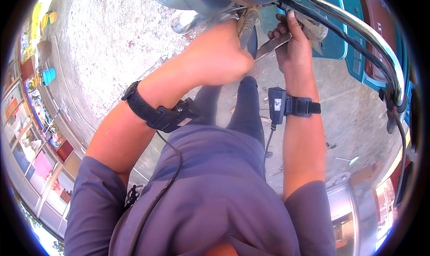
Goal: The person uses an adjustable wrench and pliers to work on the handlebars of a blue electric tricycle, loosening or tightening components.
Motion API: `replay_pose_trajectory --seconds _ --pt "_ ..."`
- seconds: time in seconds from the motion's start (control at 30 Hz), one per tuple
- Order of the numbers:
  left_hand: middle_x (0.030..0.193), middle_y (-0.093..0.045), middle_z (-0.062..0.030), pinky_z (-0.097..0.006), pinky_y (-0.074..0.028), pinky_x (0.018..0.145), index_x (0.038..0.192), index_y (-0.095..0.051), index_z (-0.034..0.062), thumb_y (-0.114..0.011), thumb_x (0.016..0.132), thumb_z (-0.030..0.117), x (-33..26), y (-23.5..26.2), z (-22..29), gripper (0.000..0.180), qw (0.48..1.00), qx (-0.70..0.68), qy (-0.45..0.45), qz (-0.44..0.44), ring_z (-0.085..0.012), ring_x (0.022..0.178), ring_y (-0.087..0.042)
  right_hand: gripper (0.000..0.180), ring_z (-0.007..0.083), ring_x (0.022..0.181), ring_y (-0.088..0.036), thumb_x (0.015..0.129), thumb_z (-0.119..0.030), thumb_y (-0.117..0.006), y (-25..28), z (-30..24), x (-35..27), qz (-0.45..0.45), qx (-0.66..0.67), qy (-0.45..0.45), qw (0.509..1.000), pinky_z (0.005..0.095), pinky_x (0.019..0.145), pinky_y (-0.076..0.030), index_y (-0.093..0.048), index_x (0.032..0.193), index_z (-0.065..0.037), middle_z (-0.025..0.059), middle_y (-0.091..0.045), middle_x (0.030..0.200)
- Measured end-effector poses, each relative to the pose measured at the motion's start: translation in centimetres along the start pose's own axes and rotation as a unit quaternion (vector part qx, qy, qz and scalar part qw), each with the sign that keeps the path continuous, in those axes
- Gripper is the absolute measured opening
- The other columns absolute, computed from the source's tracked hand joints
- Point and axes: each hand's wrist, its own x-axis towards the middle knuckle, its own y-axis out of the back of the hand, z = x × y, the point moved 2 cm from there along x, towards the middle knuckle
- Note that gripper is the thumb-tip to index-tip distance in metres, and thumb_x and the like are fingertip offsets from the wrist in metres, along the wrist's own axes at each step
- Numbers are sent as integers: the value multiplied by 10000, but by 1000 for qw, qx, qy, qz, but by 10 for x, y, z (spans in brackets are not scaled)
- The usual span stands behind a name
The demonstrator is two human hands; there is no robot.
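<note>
I stand over a teal scooter (333,36) with a chrome rail (367,32) curving along its side. My left hand (219,54) is closed around a worn tool handle (247,25) that points up into the scooter's grey underside. My right hand (293,43) grips a dirty grey part (313,30) by a black cable (322,23), and a flat metal blade (271,47) passes beneath its fingers. Both wrists carry black strapped devices, the left one with a cable running down my shirt.
Rough concrete ground (112,36) spreads to the left. Small metal bits lie on the ground (345,159) at the right. Colourful shelves (36,135) and a blue cup (48,75) line the far left. A metal drum (342,206) stands at lower right.
</note>
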Motion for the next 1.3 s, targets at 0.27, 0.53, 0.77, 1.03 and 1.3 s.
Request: replay_pose_trajectory --seconds 0.27,0.53,0.77,1.03,1.3 --pt "957 -616 -379 -450 -504 836 1013 -532 -187 -583 758 199 1 -1 -3 465 1000 -1 -7 -8 -489 944 -621 181 165 655 -529 925 -267 -709 -2 -5 18 -37 110 -22 993 375 687 -489 -641 939 -100 20 -568 733" --pt "956 -623 -373 -449 -505 848 1046 -521 -187 -586 769 212 1 1 -1 490 1000 9 8 -19 -488 956 -624 193 177 688 -531 960 -254 -647 -2 -11 21 -57 49 -45 996 381 727 -480 -633 996 -65 33 -576 766" --pt "949 -624 -373 -452 -506 839 1055 -511 -191 -589 762 198 1 0 -4 493 1000 10 -5 -5 -486 942 -628 119 188 723 -544 959 -161 -637 0 -18 21 -88 46 -53 994 390 767 -488 -624 1012 -55 41 -573 790" --pt "942 -626 -365 -451 -507 836 1063 -505 -188 -584 767 185 1 -2 -7 482 1000 -11 -12 -7 -481 936 -631 122 182 726 -547 957 -157 -641 -5 -23 16 -105 13 -18 994 381 759 -487 -627 1025 -57 50 -583 810" --pt "954 -627 -367 -447 -506 838 1076 -505 -182 -585 770 185 1 -1 -4 484 1000 2 -9 -4 -474 943 -635 298 169 688 -513 997 -332 -574 1 -18 14 -34 -26 -99 994 337 679 -446 -616 1063 -44 43 -570 794"
